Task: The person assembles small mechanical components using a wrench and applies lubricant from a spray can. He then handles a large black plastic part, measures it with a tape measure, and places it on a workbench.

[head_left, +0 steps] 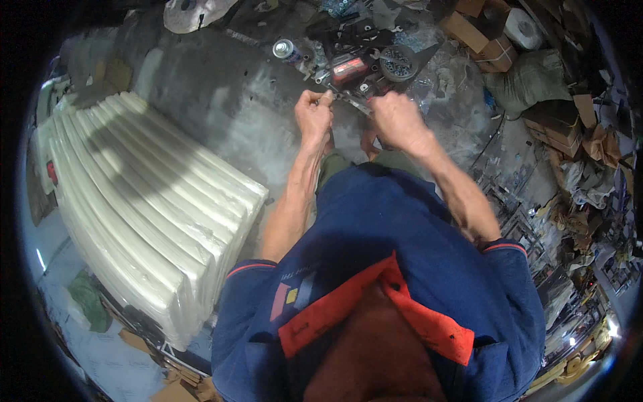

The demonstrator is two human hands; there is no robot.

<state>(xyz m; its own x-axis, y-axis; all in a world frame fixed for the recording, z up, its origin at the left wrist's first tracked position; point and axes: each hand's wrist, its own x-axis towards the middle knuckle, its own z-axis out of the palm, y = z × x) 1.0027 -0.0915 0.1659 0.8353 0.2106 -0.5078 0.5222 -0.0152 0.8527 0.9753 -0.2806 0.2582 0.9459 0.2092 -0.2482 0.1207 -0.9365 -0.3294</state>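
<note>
My left hand [315, 117] is closed in a pinch above the dark floor. Whatever lies between its thumb and fingers is too small to make out. My right hand [402, 120] is wrapped round the end of a slim, shiny metal hand tool [358, 104]. The tool reaches from that fist toward my left hand; its exact kind is not clear. Just beyond both hands lie a red and black boxy thing [349, 69], a round dark dish [400, 62] of small metal parts and a spray can [286, 50] standing upright.
Long white foam-like strips [154, 201], wrapped in clear film, fill the left side. Cardboard boxes [492, 50], a greenish sack [529, 82] and crumpled paper [603, 144] crowd the right. Metal frame pieces [522, 224] lie beside my right arm. A pale disc [194, 13] is at the far edge.
</note>
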